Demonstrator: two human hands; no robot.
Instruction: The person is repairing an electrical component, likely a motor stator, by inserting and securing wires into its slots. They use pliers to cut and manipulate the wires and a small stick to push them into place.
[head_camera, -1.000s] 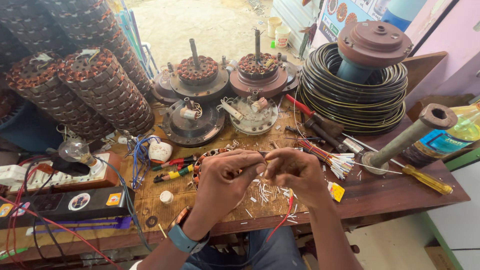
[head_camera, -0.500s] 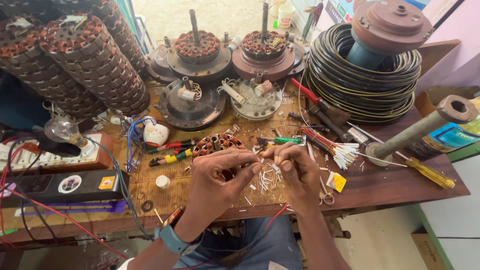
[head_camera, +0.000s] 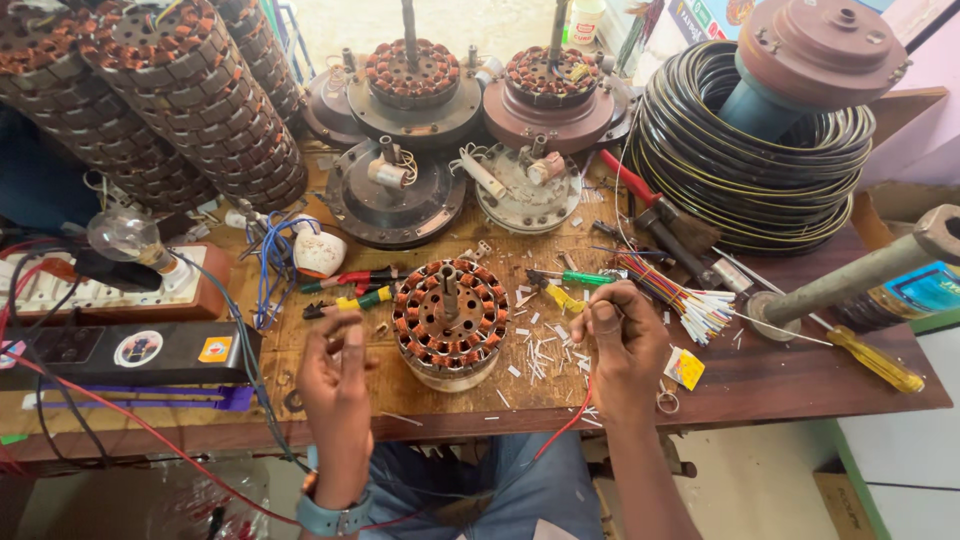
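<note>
- Head view, far left: stacks of wound stators (head_camera: 190, 100) rise at the far left corner of the wooden bench (head_camera: 780, 375); nearer, a clear light bulb (head_camera: 122, 235) sits in a holder on a switch board (head_camera: 110, 290), with a black meter box (head_camera: 130, 348) just near of it and red and blue leads trailing off the near edge
- Left of middle: a small white cup (head_camera: 320, 252) stands beside a tangle of blue wire; red, green and yellow handled tools (head_camera: 355, 290) lie just right of it
- Left hand (head_camera: 335, 385): raised over the near edge, fingers loosely curled and apart, clamped on nothing that can be seen; a watch band is on its wrist
- Middle: a copper-wound stator (head_camera: 450, 320) stands upright on the bench between the two hands, touching neither; short white sleeve clippings (head_camera: 540, 350) lie scattered to its right; beyond it sit two open motor housings, and two more wound motors with upright shafts at the far edge
- Right hand (head_camera: 625, 345): fingers pinched together near the thumb on a thin red wire (head_camera: 570, 420) that drops down past the near edge
- Right: a bundle of coloured wires with white sleeves (head_camera: 675, 295) lies just beside that hand; a big coil of black cable (head_camera: 760, 175) with a brown motor cap (head_camera: 820, 45) over it sits far right; a grey pipe stand (head_camera: 860, 275) and a yellow-handled screwdriver (head_camera: 875, 360) lie near the right end
</note>
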